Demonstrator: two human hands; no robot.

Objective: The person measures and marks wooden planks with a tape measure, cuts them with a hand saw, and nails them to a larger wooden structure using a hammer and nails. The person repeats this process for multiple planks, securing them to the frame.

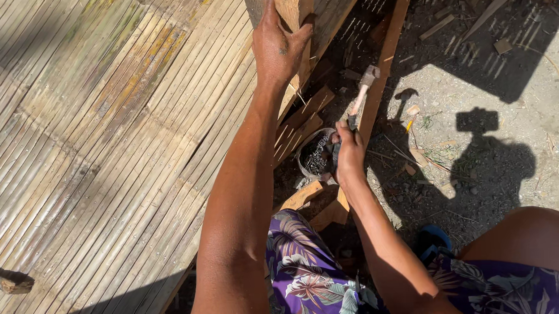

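- Left hand [280,45] clamped on an upright wooden post [294,5].
- Right hand [349,153] closed around a hammer [361,95] handle.
- Tin of nails [315,154] just left of the right hand.
- Bamboo slat floor [93,139] spreads left of both.

The bamboo-slat platform [87,151] fills the left side; bare ground [508,136] lies to its right. At the platform's far right edge the left hand [279,48] grips an upright wooden post [294,5]. Right of it the right hand [349,151] holds a hammer [361,92], just beside a tin of nails [315,154] among plank offcuts [300,122]. A wood stub [10,281] lies at the platform's near left corner.
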